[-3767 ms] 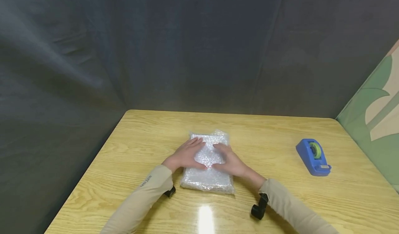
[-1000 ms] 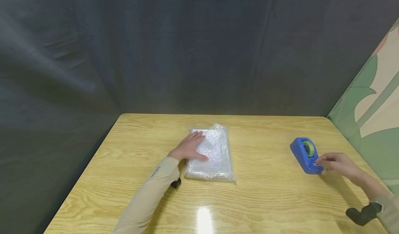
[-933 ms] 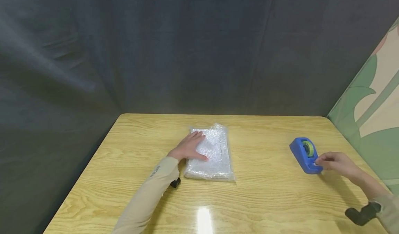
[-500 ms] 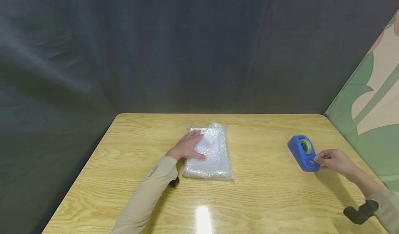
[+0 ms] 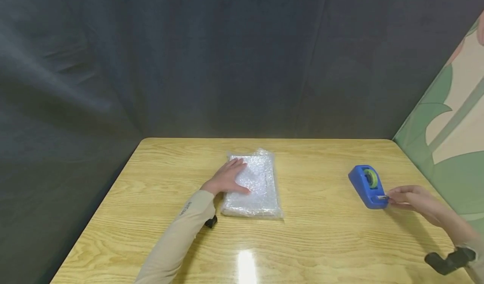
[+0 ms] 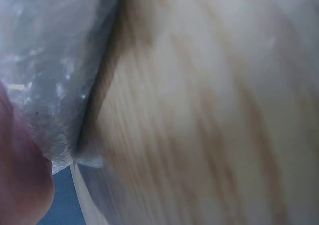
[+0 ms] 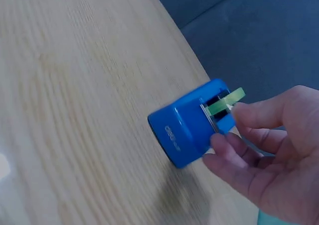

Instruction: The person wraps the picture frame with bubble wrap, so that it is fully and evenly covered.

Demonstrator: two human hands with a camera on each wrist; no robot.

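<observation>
A flat rectangular package in clear bubble wrap (image 5: pixel 261 191) lies at the middle of the wooden table. My left hand (image 5: pixel 228 179) rests on its left part, thumb and fingers spread; in the left wrist view the wrapped side (image 6: pixel 55 60) shows beside a blurred part of that hand (image 6: pixel 22 180). At the right, my right hand (image 5: pixel 417 201) is at the front end of a blue tape dispenser (image 5: pixel 364 189), pinching a short end of tape (image 5: pixel 382 197) at the cutter. In the right wrist view, the thumb and index finger meet by the greenish roll (image 7: pixel 224 103).
The wooden table (image 5: pixel 181 162) reaches back to a dark curtain (image 5: pixel 234 65). A leaf-patterned panel (image 5: pixel 453 145) borders the right side. Black wrist cameras (image 5: pixel 450 261) sit under both forearms.
My right hand has left the package for the dispenser and now pinches tape there, having just shifted slightly right. The left hand has stayed on the package.
</observation>
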